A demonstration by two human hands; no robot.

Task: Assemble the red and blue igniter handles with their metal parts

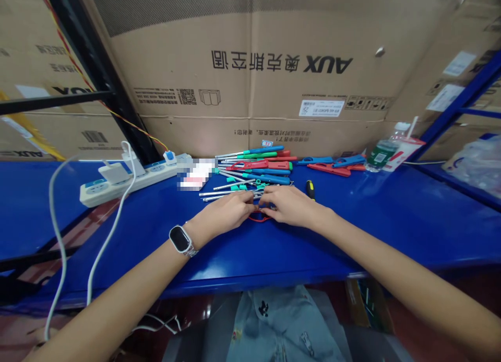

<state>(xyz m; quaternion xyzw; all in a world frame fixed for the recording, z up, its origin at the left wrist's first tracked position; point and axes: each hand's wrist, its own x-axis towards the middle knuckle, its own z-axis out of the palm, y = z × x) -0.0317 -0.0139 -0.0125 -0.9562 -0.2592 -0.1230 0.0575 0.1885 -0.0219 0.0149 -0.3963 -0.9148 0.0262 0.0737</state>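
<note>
My left hand, with a silver-banded watch on the wrist, has its fingers bent and pressed together low over the table. Facing it, my right hand is closed in a pinch, and the fingertips of both hands nearly meet. Beneath and between them shows a thin red plastic piece with a loop-like outline. My fingers cover most of it, and any small part there is hidden. Just beyond lie loose metal tubes with green ends and a pile of long-nosed lighters with blue, red and green handles.
Blue and red handle shells lie right of the pile. A black-and-yellow tool handle is beside my right hand. A bottle and a cup stand farther right. A power strip with white cables is left; cardboard rises behind.
</note>
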